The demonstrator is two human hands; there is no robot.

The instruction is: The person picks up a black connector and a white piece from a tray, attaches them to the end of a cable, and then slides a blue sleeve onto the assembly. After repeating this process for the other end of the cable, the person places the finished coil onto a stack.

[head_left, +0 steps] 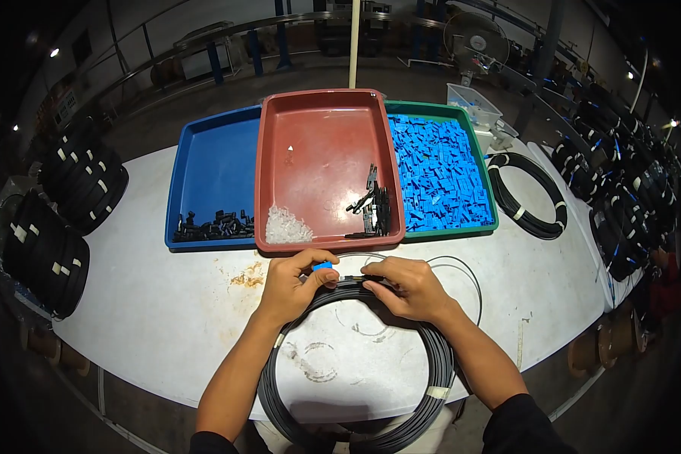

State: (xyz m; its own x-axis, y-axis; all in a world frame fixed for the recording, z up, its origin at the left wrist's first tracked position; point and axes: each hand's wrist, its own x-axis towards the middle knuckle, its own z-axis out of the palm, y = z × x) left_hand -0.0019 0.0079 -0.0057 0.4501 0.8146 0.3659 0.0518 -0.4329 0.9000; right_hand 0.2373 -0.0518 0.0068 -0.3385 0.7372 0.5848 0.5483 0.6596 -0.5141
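Observation:
My left hand [296, 284] is closed, pinching a small blue plastic connector piece [322, 265] between thumb and fingers. Facing it, my right hand [410, 286] is closed on a dark cable end [356, 279], with the fingertips hiding part of it. The two hands are a short gap apart, and a slim connector tip shows between them. Below them lies a coil of black cable [440, 356], bound with pale tape, reaching over the table's near edge. A thin loose loop of cable [480, 291] curves out beyond my right hand.
A red tray [318, 163] holds clear plastic bits and black parts. Behind its sides stand a blue tray [212, 166] with black pieces and a green tray [494, 219] full of blue pieces. Another cable coil [558, 216] lies right; stacked coils [49, 257] stand left.

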